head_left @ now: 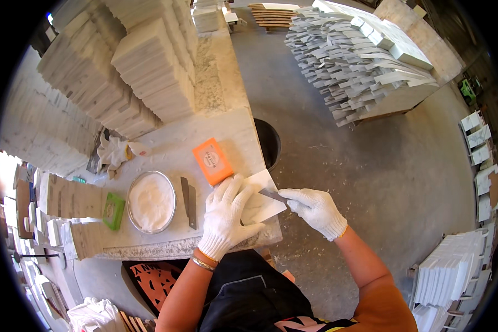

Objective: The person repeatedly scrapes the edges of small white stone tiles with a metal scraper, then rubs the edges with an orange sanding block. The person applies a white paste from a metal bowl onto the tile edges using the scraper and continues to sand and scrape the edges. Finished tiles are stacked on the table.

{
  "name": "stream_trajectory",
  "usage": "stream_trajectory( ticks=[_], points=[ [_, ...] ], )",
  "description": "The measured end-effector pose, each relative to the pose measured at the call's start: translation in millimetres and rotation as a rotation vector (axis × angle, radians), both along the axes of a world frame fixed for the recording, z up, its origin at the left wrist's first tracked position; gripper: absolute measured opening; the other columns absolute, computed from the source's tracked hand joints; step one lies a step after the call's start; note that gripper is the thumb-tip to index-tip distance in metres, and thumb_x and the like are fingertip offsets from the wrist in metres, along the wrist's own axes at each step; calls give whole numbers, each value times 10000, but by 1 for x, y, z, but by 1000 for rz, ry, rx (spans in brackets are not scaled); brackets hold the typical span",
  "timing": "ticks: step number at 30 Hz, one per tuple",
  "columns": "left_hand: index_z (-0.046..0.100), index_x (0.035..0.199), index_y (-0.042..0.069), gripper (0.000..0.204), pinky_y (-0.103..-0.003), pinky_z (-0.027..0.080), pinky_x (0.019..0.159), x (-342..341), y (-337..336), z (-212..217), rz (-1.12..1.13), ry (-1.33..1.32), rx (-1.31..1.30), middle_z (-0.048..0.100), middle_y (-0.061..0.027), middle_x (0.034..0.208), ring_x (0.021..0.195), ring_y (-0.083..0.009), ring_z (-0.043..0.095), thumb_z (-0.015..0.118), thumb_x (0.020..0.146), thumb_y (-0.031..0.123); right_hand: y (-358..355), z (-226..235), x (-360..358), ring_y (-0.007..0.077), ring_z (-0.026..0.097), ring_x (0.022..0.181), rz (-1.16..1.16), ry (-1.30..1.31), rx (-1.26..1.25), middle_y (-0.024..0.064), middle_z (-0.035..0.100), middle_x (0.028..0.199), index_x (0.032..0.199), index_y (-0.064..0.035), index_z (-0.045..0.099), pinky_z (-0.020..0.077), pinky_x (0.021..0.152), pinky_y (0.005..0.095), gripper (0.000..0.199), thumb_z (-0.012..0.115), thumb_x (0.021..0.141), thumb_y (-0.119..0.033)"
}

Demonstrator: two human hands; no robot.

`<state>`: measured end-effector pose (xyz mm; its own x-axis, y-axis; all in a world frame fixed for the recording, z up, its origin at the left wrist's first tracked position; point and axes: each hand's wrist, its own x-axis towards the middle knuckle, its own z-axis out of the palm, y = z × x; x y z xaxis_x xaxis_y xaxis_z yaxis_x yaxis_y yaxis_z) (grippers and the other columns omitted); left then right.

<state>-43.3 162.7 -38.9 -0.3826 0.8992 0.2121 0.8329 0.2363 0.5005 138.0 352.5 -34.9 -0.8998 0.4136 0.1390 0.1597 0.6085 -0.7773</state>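
Observation:
A white marble tile [257, 206] lies near the table's right corner. My left hand [224, 213], in a white knit glove, rests on its left side with fingers stretched and spread. The fingertips reach the near edge of an orange box-like block [212, 161]. My right hand [315, 210], gloved too, pinches a grey metal scraper blade [271, 195] whose flat end lies on the tile near its right edge. The hand hides the rest of the blade. A second long flat blade [188, 203] lies left of my left hand, beside a round metal bowl [129, 195] of white powder or paste.
A green block [113, 211] sits left of the bowl; a crumpled white glove or rag [112, 154] lies behind it. Tall stacks of marble tiles [155, 61] crowd the table's far left. A black bucket [268, 144] stands by the right edge. Stacked stone strips [359, 66] stand beyond.

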Motion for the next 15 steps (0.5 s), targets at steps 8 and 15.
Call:
stream_trajectory(
  ticks=[8, 15],
  points=[
    [608, 1379, 107, 878, -539, 364, 1134, -1, -2, -4, 2, 11, 14, 498, -198, 1518, 1393, -410, 460, 887, 605, 413, -7, 7, 4, 303, 723, 837, 13, -36, 192, 106, 758, 982, 1186, -165, 748, 576, 716, 381, 283, 697, 914, -110],
    [618, 1350, 131, 847, -532, 378, 1117, -1, -1, -3, 11, 20, 39, 515, -181, 1498, 1381, -394, 475, 885, 589, 389, -20, -3, 2, 310, 729, 853, -49, 35, 159, 112, 761, 1013, 1192, -151, 741, 579, 713, 377, 273, 690, 926, -112]
  ],
)
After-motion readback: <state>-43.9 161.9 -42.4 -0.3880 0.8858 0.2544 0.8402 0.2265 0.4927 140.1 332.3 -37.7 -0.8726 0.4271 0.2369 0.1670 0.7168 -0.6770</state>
